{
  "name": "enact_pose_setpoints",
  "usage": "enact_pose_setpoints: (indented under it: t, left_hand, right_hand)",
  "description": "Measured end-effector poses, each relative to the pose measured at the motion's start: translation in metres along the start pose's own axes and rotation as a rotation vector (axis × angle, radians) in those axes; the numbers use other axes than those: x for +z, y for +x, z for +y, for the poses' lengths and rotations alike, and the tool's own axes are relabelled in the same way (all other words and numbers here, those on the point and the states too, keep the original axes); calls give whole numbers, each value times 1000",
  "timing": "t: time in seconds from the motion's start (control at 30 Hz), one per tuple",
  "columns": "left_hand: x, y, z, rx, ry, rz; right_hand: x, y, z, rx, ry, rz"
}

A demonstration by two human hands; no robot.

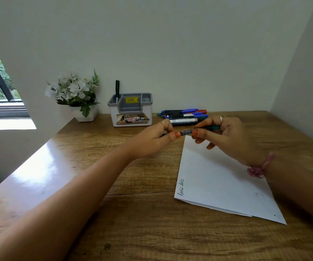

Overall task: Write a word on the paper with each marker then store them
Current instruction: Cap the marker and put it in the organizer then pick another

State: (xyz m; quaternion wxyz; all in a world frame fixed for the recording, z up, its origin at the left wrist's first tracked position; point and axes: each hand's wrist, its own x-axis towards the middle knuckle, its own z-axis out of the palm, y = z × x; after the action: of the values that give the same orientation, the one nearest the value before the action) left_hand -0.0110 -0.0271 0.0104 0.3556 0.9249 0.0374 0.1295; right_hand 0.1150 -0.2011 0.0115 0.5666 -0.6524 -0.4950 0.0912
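A single wide-angle view looks from head height, forward and down over the brown wood-grain surface [136, 213]. It faces the plain pale wall [170, 44] behind, with both forearms reaching in from the bottom corners and the hands close, mid-frame. Edges bend outward.

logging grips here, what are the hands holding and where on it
Both hold one green marker: left hand at its left end, right hand at its right end.

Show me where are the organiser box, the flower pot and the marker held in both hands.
organiser box [131, 114]: head view, on its white front wall.
flower pot [93, 114]: head view, on its white side.
marker [186, 132]: head view, on the printed barrel between the hands.
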Motion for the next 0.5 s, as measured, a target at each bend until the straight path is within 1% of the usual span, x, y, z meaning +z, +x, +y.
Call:
enact_pose_setpoints:
  t: [0.1,0.2,0.4,0.5]
  left_hand:
    - [-1,1,4,1,83,-17]
    - [-4,0,7,-9,93,-28]
    - [-8,-1,10,6,-61,-16]
    - [-12,-1,14,-12,-157,77]
  right_hand:
    - [3,-1,7,13,30,11]
    - [6,-1,7,-17,75,14]
    - [11,-4,3,-65,110,24]
    - [12,-2,-2,-89,66,20]
